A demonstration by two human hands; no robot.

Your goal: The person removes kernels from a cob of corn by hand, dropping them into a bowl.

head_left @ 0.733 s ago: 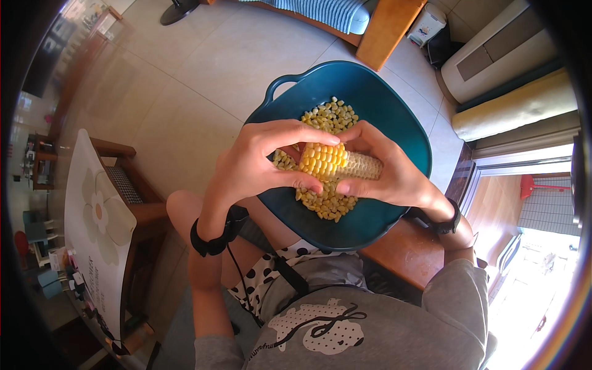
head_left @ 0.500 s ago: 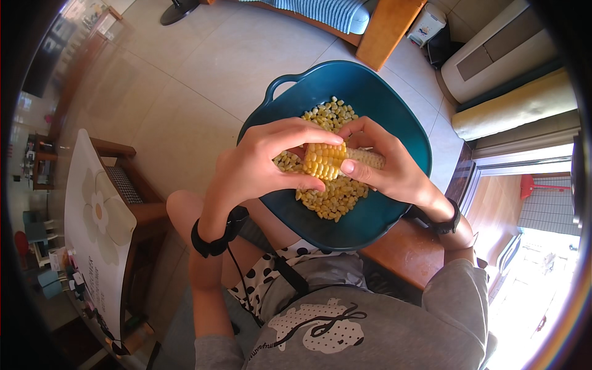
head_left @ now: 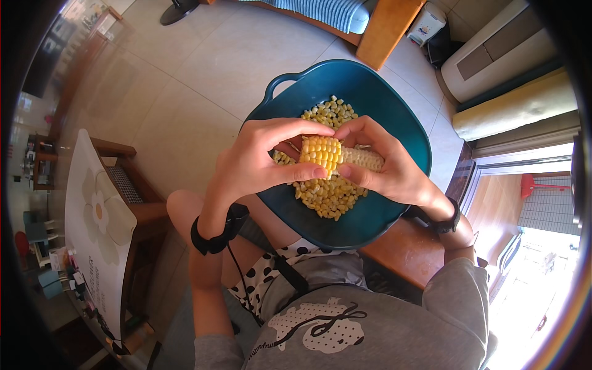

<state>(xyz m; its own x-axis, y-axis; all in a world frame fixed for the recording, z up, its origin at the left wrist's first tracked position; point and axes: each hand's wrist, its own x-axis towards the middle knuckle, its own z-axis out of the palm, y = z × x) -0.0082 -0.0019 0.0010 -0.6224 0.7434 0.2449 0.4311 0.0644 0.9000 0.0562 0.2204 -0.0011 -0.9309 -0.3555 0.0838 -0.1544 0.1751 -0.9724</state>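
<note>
A corn cob lies crosswise between my hands, above a dark teal basin. Yellow kernels cover its left part, while the right part is bare and pale. My left hand grips the kernel-covered end, thumb on the near side and fingers over the far side. My right hand is closed round the bare end, its thumb pressed at the edge of the remaining kernels. Loose corn kernels are heaped on the basin's bottom below, partly hidden by my hands.
The basin rests over my lap, its loop handle at the far left. To the left stands a table with a pale flower-print cover. A wooden bench is at the right, and a wooden furniture leg rises beyond the basin.
My left thumb has shifted up and right onto the kernels. The cob has turned slightly and moved a little left; both hands keep hold of it.
</note>
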